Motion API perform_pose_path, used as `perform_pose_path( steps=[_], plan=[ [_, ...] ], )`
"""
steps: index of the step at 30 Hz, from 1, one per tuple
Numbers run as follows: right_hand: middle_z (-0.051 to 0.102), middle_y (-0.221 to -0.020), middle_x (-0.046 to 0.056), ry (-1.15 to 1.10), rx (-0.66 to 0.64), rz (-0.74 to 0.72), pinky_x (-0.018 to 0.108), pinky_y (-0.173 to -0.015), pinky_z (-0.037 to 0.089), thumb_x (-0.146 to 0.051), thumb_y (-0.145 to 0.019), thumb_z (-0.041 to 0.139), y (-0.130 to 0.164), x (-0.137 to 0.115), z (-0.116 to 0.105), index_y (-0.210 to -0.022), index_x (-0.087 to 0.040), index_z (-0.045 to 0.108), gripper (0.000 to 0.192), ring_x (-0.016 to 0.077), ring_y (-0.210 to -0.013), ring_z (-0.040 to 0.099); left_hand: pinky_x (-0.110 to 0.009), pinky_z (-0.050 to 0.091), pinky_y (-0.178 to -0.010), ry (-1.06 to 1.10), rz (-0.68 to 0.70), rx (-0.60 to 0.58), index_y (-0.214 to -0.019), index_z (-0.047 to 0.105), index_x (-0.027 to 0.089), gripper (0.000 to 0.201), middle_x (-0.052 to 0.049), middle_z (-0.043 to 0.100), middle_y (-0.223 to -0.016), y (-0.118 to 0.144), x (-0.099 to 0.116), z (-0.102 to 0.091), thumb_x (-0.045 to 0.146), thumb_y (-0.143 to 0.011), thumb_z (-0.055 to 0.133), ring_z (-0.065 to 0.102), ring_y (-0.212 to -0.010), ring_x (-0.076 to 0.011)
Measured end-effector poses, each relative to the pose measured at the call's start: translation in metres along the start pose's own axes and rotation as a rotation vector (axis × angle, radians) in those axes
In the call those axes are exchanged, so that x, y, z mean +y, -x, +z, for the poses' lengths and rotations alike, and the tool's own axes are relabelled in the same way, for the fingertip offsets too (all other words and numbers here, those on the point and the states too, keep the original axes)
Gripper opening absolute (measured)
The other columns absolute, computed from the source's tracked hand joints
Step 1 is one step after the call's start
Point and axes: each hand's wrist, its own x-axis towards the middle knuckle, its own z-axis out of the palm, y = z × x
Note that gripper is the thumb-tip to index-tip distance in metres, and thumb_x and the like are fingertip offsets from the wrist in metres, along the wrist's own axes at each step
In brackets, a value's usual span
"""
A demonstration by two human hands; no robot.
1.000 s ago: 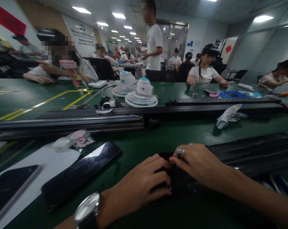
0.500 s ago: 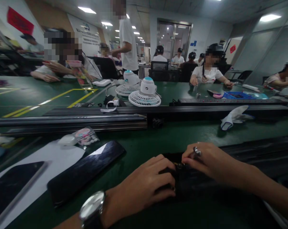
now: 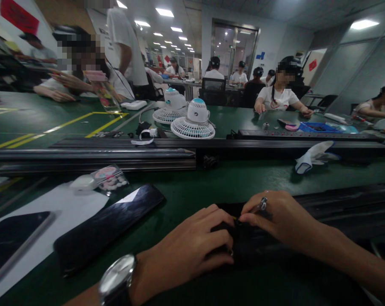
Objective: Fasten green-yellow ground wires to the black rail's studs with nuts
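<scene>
Both hands meet over a long black piece [image 3: 259, 246], dark against the green table, so its kind is hard to tell. My left hand [image 3: 195, 240], with a watch [image 3: 117, 276] on its wrist, curls its fingers over the piece's left end. Just right of it, my right hand [image 3: 272, 214] pinches thumb and forefinger down at the same end. A small yellow bit [image 3: 236, 218] shows between the two hands' fingertips. What the right fingertips hold is hidden. A silver ring [image 3: 263, 203] shows on the right hand.
Left of my hands lie a dark glossy slab [image 3: 109, 229], white paper [image 3: 74, 204] and a tablet-like device [image 3: 16, 242]. Black bars [image 3: 115, 159] run across the table, with two white fans [image 3: 194, 121] behind. A white glove [image 3: 313, 157] lies right. Co-workers sit opposite.
My right fingertips have shifted slightly left and down, nearer the left hand. The view has turned a little; a standing person in the background has moved left.
</scene>
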Motion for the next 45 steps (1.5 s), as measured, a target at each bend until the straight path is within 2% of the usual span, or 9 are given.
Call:
perform_pose_path(
  steps=[6, 13, 18, 23, 30, 33, 37, 41, 45],
  plan=[
    [0.08, -0.087, -0.001, 0.068, -0.03, 0.032, 0.033, -0.077, 0.049, -0.029, -0.096, 0.067, -0.003, -0.006, 0.001, -0.09, -0.024, 0.077, 0.013, 0.0189, -0.081, 0.075, -0.031, 0.053, -0.089, -0.006, 0.006, 0.003, -0.102, 0.066, 0.021, 0.01, -0.006, 0.062, -0.123, -0.001, 0.0, 0.0, 0.027, -0.095, 0.069, 0.057, -0.109, -0.0188],
    [0.079, -0.083, 0.003, 0.176, -0.046, 0.079, 0.034, -0.074, 0.047, -0.038, -0.099, 0.063, -0.004, -0.006, 0.002, -0.088, -0.02, 0.078, 0.026, 0.0209, -0.077, 0.073, -0.031, 0.051, -0.089, 0.005, 0.018, -0.003, -0.102, 0.065, 0.021, 0.009, -0.005, 0.062, -0.123, -0.001, -0.001, 0.0, 0.027, -0.096, 0.068, 0.056, -0.112, -0.0189],
    [0.078, -0.082, 0.002, 0.215, -0.046, 0.049, 0.034, -0.072, 0.044, -0.035, -0.1, 0.062, -0.006, -0.009, 0.004, -0.088, -0.021, 0.077, 0.024, 0.0212, -0.076, 0.073, -0.031, 0.051, -0.088, -0.002, 0.018, 0.014, -0.102, 0.066, 0.021, 0.007, -0.005, 0.063, -0.118, -0.002, 0.001, -0.001, 0.026, -0.097, 0.066, 0.056, -0.11, -0.0186],
    [0.077, -0.08, 0.005, 0.238, -0.053, 0.021, 0.033, -0.071, 0.045, -0.033, -0.103, 0.053, -0.008, -0.01, 0.003, -0.087, -0.018, 0.074, 0.031, 0.0207, -0.075, 0.072, -0.032, 0.051, -0.09, -0.003, 0.039, 0.009, -0.102, 0.067, 0.021, 0.007, -0.006, 0.063, -0.118, -0.002, 0.0, -0.001, 0.027, -0.099, 0.064, 0.056, -0.109, -0.0192],
    [0.078, -0.09, 0.003, 0.174, -0.092, -0.076, 0.031, -0.079, 0.048, -0.022, -0.099, 0.052, -0.005, -0.009, -0.015, -0.094, -0.021, 0.073, 0.022, 0.0181, -0.083, 0.071, -0.036, 0.052, -0.094, -0.004, 0.063, -0.024, -0.108, 0.068, 0.023, 0.013, -0.007, 0.061, -0.124, -0.001, -0.001, -0.003, 0.018, -0.097, 0.062, 0.056, -0.113, -0.0207],
    [0.078, -0.087, 0.001, 0.11, -0.073, -0.019, 0.029, -0.073, 0.047, -0.024, -0.099, 0.054, -0.005, -0.006, -0.02, -0.092, -0.022, 0.075, 0.022, 0.0167, -0.078, 0.073, -0.036, 0.052, -0.095, 0.002, 0.067, -0.018, -0.112, 0.068, 0.024, 0.02, -0.007, 0.061, -0.126, -0.001, -0.002, -0.004, 0.015, -0.094, 0.065, 0.057, -0.114, -0.0209],
    [0.078, -0.078, 0.0, 0.031, 0.009, 0.059, 0.026, -0.064, 0.046, -0.029, -0.099, 0.058, -0.005, -0.007, -0.018, -0.087, -0.023, 0.076, 0.023, 0.0148, -0.068, 0.072, -0.037, 0.052, -0.097, -0.013, 0.048, -0.038, -0.122, 0.064, 0.025, 0.029, -0.008, 0.06, -0.13, 0.0, -0.003, -0.003, 0.027, -0.094, 0.07, 0.057, -0.117, -0.0221],
    [0.076, -0.07, 0.001, 0.049, 0.011, 0.108, 0.027, -0.061, 0.046, -0.035, -0.1, 0.06, -0.006, -0.009, -0.01, -0.085, -0.02, 0.078, 0.027, 0.0153, -0.062, 0.071, -0.035, 0.052, -0.096, -0.038, 0.04, -0.013, -0.116, 0.065, 0.023, 0.023, -0.008, 0.06, -0.131, 0.0, -0.003, -0.001, 0.029, -0.095, 0.07, 0.057, -0.117, -0.0212],
    [0.074, -0.068, 0.002, 0.1, -0.016, 0.096, 0.027, -0.062, 0.045, -0.038, -0.101, 0.059, -0.007, -0.009, -0.005, -0.077, -0.019, 0.075, 0.035, 0.015, -0.062, 0.07, -0.033, 0.052, -0.093, -0.041, 0.052, 0.023, -0.107, 0.067, 0.022, 0.015, -0.007, 0.061, -0.127, -0.001, -0.002, 0.0, 0.027, -0.094, 0.071, 0.057, -0.113, -0.0202]
  ],
)
